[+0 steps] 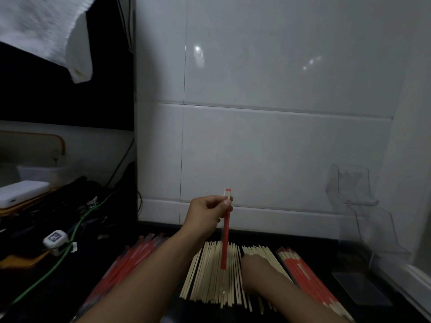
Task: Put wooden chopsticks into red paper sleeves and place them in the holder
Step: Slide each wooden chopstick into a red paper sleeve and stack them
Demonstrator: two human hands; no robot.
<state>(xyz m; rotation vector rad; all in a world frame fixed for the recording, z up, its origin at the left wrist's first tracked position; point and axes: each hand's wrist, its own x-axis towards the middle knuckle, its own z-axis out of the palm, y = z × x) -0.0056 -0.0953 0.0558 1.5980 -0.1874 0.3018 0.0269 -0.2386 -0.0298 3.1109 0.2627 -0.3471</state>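
My left hand pinches a red paper sleeve near its top and holds it upright above the counter; a wooden chopstick tip shows beside the sleeve's upper end. My right hand rests low on a wide pile of bare wooden chopsticks, its fingers hidden from view. A stack of empty red sleeves lies left of the pile. Sleeved chopsticks lie in a heap on the right. A clear plastic holder stands against the tiled wall at the far right.
White tiled wall closes the back. On the left lie tangled cables with a green cable, a white adapter, a white box. A white cloth hangs at upper left.
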